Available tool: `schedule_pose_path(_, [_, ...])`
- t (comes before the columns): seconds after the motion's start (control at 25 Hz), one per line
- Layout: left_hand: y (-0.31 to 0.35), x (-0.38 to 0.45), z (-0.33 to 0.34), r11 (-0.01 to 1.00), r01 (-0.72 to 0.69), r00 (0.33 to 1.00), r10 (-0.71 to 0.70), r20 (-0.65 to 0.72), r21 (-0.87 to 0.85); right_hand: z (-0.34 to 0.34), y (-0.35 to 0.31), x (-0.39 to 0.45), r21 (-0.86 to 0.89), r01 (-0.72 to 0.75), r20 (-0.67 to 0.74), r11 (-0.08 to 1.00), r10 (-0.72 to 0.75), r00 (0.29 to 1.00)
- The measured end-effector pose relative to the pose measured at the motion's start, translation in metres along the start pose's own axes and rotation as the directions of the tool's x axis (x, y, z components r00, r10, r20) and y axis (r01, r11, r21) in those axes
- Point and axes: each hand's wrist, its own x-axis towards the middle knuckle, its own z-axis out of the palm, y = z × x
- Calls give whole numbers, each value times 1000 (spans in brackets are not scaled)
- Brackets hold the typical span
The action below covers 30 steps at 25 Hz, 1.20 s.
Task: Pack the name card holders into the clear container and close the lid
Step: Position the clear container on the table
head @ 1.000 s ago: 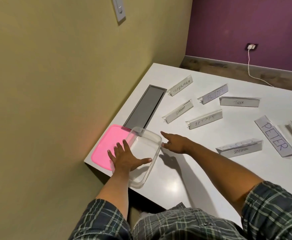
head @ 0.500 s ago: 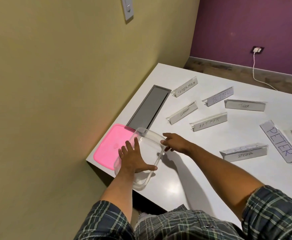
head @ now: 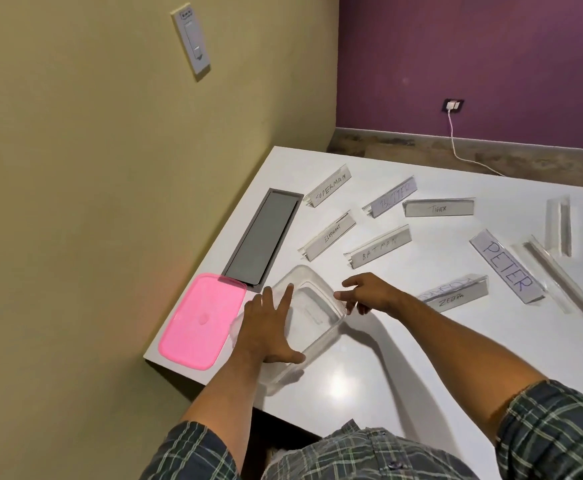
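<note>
Both hands (head: 269,327) shifted clear container (head: 321,327) — rightward.

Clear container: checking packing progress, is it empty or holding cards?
Empty: the clear container shows only its bare bottom; every name card holder lies on the table.

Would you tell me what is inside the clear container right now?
No card holders show inside the clear container; the left hand covers its near-left part, so that part is hidden.

White table (head: 404,358) had a grey cable hatch (head: 261,237); wall switch (head: 191,43) on yellow wall, charger w/ cord (head: 453,107) in purple wall.
</note>
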Motion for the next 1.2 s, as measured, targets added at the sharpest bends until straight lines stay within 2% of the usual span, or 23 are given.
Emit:
schedule_pose_path(0.16, [40,19,-15,974,-201,980,201,13,108,-30,32,-29,53,37,22,998,-38,999])
schedule_pose_path(0.24, [61,27,-20,943,-300,954,298,40,146,-43,54,-46,69,4,12,998,-5,1000])
schedule_pose_path(0.4, [107,37,-21,806,-542,841,521,149,239,-64,98,-88,87,-69,-24,994,72,997])
schedule_pose_path(0.52, [138,41,-19,704,-647,762,615,204,293,-71,123,-111,82,-131,-60,988,136,989])
schedule_pose_path(0.8, [183,49,-19,552,-757,644,722,253,350,-86,170,-133,93,-203,-125,975,214,969])
schedule_pose_path(1.0, [194,51,-8,541,-778,623,733,274,321,-90,191,-133,57,-215,-149,975,222,964])
schedule_pose_path(1.2, [190,54,-1,563,-774,630,731,261,291,-91,197,-131,60,-204,-129,977,211,969])
